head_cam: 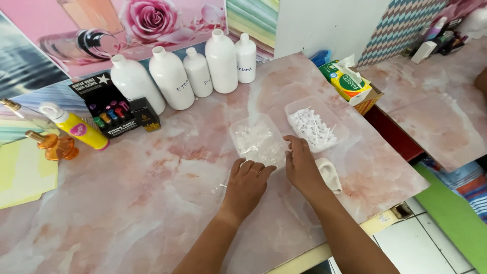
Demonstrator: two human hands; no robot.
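at the far left an amber glass bottle (53, 146) lies beside a yellow squeeze bottle (76, 127), with a black display box (109, 109) of small coloured vials behind it. five white plastic bottles (172, 76) line the back of the pink marble table (127, 203). the left hand (247, 183) rests palm down on the table, fingers curled together, just below a clear tray of small clear pieces (256, 139). the right hand (302, 165) touches that tray's near right corner, fingers bunched; whether it pinches anything cannot be told. a tray of white sprayer parts (314, 124) sits just right, a yellow-green tissue pack (347, 81) beyond.
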